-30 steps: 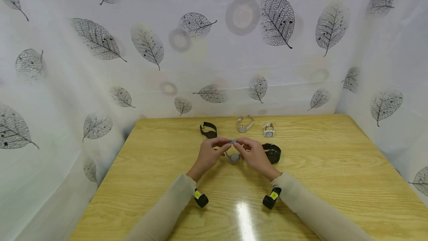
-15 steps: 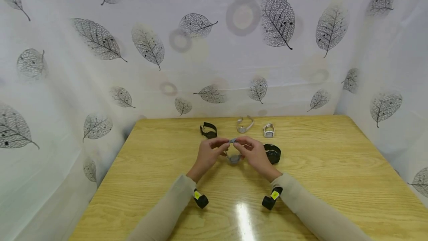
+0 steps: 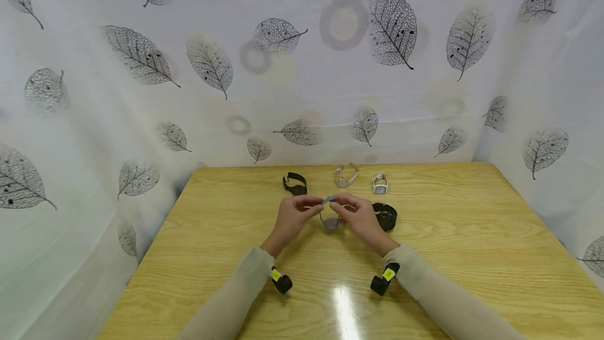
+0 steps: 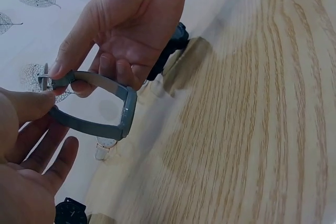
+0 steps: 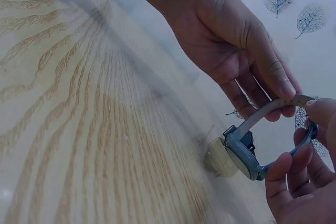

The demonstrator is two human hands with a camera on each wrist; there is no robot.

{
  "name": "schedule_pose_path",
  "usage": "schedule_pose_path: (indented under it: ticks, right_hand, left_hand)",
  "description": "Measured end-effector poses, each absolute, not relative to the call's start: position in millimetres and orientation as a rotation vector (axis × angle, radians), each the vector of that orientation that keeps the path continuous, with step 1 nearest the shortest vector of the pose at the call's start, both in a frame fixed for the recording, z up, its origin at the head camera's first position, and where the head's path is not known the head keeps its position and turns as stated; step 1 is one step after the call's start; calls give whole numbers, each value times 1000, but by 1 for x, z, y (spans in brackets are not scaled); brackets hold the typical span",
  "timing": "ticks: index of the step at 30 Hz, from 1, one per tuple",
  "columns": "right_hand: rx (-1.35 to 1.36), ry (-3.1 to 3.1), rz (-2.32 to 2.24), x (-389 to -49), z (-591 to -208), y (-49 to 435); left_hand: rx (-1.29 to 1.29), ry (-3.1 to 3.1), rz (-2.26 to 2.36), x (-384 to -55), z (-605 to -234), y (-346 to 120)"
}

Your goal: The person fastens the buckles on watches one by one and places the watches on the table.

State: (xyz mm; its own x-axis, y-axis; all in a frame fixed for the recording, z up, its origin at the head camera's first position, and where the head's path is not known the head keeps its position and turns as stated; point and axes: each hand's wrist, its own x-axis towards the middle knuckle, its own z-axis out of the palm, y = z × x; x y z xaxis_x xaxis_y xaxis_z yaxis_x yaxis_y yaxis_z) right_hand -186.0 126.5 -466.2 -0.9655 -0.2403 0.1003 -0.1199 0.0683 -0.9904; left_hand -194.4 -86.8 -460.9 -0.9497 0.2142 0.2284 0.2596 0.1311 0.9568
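A wristwatch [image 3: 331,223] with a blue-grey strap is held up over the table, its round case hanging below both hands. My left hand [image 3: 292,219] pinches one strap half between thumb and fingers; holes show in this half in the right wrist view. The right hand [image 3: 362,220] pinches the other half of the strap [image 4: 97,79], close to a metal buckle [image 4: 45,81]. Both sets of fingertips nearly meet at the top of the loop. In the right wrist view, the watch case [image 5: 242,158] is seen from the side, tilted.
A black watch [image 3: 297,189], a pale slim-strapped watch [image 3: 343,181] and a white square-cased watch [image 3: 379,188] lie along the wooden table's [image 3: 226,256] back. Close beside the right hand lies a larger black watch [image 3: 387,218]. A leaf-print curtain [image 3: 302,88] encloses the back and sides.
My left hand has shifted slightly left, and a little more blue-grey strap shows between the fingertips. The right hand stays nearly in place; the other watches have not moved.
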Motion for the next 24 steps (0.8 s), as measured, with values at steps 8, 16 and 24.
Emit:
schedule_pose_path:
  ticks: [8, 16, 24]
  right_hand:
    - [-399, 2212, -2057, -187, -468, 127]
    - [-404, 2199, -2079, -186, -469, 128]
    - [-366, 2195, -2096, -184, -466, 127]
  left_hand:
    - [-513, -2365, -1912, -192, -457, -82]
    - [-557, -2341, -1969, -192, -464, -79]
    - [-553, -2379, -2057, -191, -467, -79]
